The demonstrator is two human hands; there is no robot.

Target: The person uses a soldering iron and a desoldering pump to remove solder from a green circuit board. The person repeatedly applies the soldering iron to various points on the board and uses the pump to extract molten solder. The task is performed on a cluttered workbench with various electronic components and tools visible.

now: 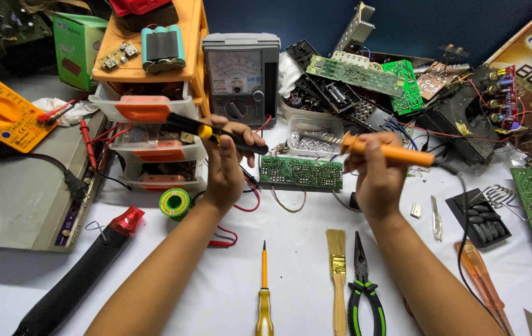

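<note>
Left hand (225, 163): clenched around a black-and-yellow tool (216, 133), held raised over the table, shaft slanting up to the left, dark end pointing right.
Right hand (376, 177): clenched around an orange-handled tool (387, 150), handle running out to the right; its working tip is hidden behind the fingers.
Green circuit board (301, 172): lies flat on the table between the 2 hands, just below both tools; whether either tip touches it cannot be told.
Clear plastic tub (314, 137): directly behind the board, holding small silvery parts.
Analog meter (241, 78): grey, upright, behind the left hand.
Orange drawer unit (154, 93): left of the meter, 3 pale drawers, a teal battery pack on top.
Solder reel (174, 203): green, on the table just left of the left wrist.
Yellow screwdriver (264, 292): near edge of the table, tip pointing away, between the forearms.
Brush (338, 274): wooden handle, just right of the screwdriver.
Pliers (363, 286): green-and-black grips, beside the brush.
Yellow multimeter (1, 115): far left, on a grey case.
Heat gun (79, 277): black with red nozzle, lower left.
Scrap boards (378, 81): piled behind the right hand.
Table (303, 249): white surface.
</note>
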